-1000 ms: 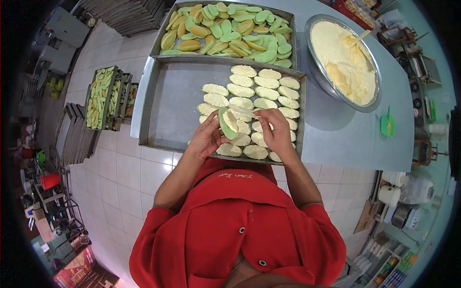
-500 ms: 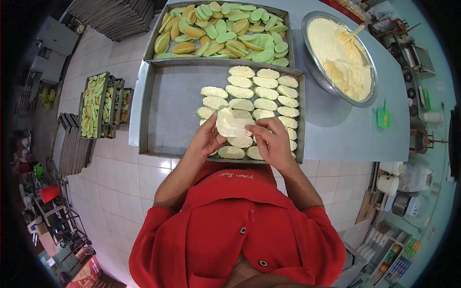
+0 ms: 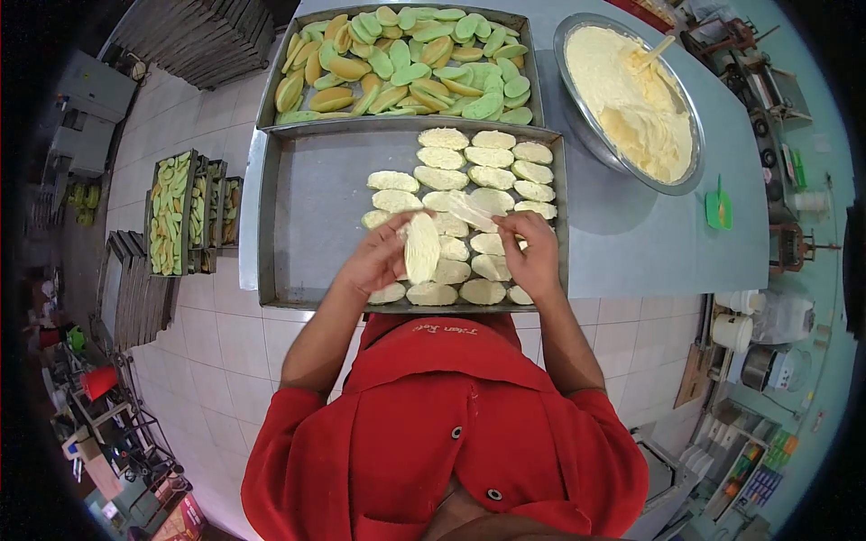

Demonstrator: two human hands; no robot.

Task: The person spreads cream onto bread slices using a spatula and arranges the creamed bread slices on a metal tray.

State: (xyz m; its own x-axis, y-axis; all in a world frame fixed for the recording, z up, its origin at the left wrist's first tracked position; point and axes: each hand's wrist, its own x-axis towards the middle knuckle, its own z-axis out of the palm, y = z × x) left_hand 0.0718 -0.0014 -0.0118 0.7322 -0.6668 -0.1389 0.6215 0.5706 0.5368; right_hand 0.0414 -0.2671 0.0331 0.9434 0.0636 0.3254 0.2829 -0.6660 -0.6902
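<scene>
My left hand grips an oval bread piece, tilted up, its face coated with pale cream. Between the fingers of my right hand is a flat, pale scraper with cream on it, held just apart from the bread. Both hands are over a metal tray, where rows of cream-covered oval bread pieces lie on the right and middle part. My forearms and hands hide some of the lower left pieces.
Behind stands a second tray heaped with green and golden-brown bread pieces. A large metal bowl of cream with a handled tool in it is at right, near a small green container. Filled trays are stacked at left.
The scraper has come off the bread's face, moving up and to the right. My left hand has turned the bread more upright, and its cream now shows.
</scene>
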